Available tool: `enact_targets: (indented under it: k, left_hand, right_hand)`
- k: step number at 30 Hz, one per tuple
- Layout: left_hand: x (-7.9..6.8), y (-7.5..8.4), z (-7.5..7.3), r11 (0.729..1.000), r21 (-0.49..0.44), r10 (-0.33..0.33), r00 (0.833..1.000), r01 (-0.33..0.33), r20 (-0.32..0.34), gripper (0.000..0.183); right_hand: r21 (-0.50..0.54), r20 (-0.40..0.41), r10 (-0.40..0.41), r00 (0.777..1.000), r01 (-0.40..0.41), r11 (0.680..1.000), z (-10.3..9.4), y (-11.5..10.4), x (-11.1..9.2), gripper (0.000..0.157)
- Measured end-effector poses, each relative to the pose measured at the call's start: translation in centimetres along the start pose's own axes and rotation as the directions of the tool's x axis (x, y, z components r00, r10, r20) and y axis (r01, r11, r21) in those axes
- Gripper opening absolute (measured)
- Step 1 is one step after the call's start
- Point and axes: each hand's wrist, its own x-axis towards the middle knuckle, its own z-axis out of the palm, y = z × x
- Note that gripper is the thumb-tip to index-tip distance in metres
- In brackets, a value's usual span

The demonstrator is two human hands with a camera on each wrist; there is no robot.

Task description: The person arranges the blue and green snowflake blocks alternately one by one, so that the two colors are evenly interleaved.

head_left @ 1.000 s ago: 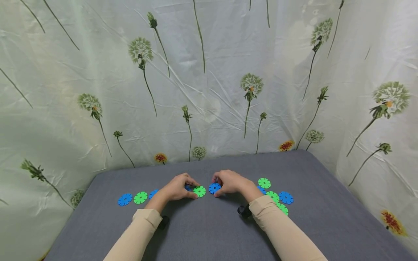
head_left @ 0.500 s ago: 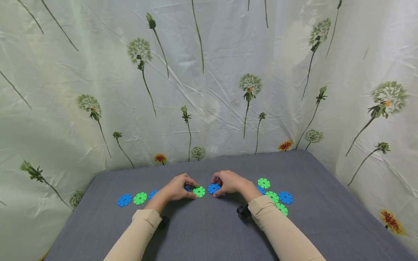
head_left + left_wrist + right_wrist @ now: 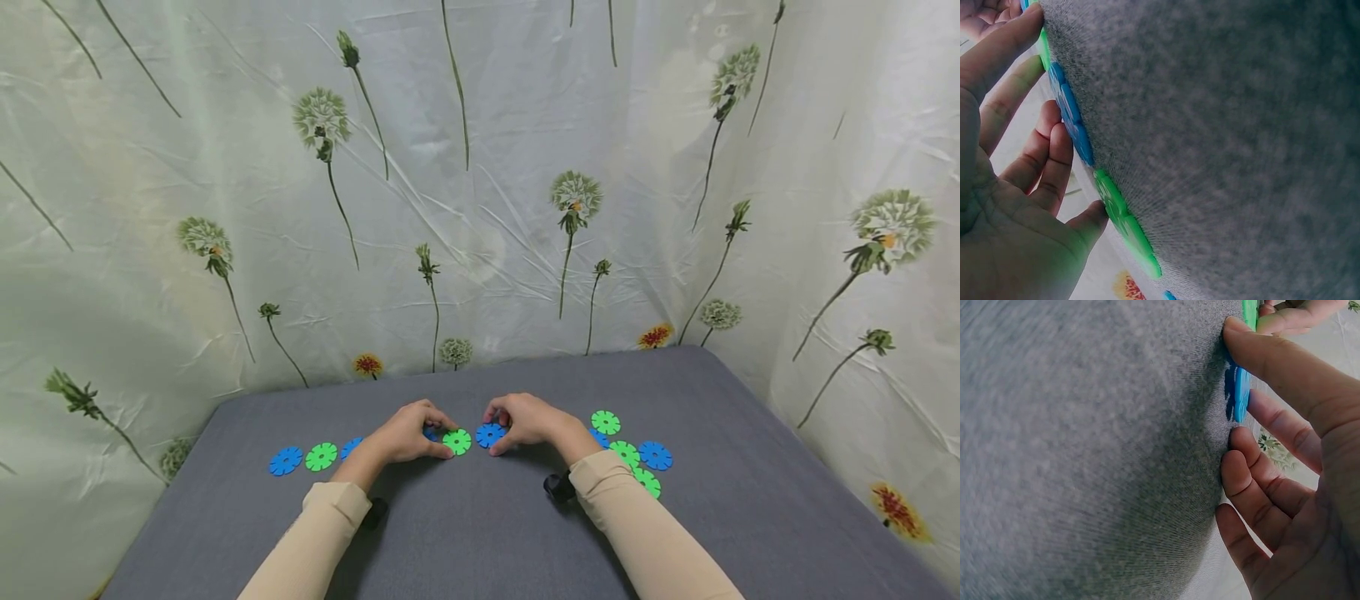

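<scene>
My left hand (image 3: 407,432) pinches the edges of a green notched disc (image 3: 457,442) between thumb and index finger, low at the cloth. Close to its right lies a blue notched disc (image 3: 490,435), gripped at its near and far edges by the thumb and index finger of my right hand (image 3: 527,419). A small gap parts the two discs. Beneath my left palm, in the left wrist view, another blue disc (image 3: 1069,112) and another green disc (image 3: 1127,225) follow in line. The right wrist view shows the held blue disc (image 3: 1241,394) edge-on, with the other fingers loosely bent beside it.
Further left in the row lie a blue disc (image 3: 286,461), a green disc (image 3: 321,457) and a partly covered blue one (image 3: 350,447). Behind my right wrist is a loose group including a blue disc (image 3: 656,455) and a green disc (image 3: 606,422). A flowered curtain (image 3: 495,208) borders the grey table (image 3: 465,533).
</scene>
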Motion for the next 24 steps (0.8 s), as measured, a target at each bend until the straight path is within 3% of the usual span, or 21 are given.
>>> enact_targets:
  k: [24]
  left_hand:
    - [0.09, -0.03, -0.14, 1.000, 0.002, -0.012, 1.000, 0.012, 0.007, 0.033]
  right_hand:
    - [0.033, 0.001, 0.008, 1.000, -0.008, 0.999, -0.03, -0.06, -0.06, 0.040]
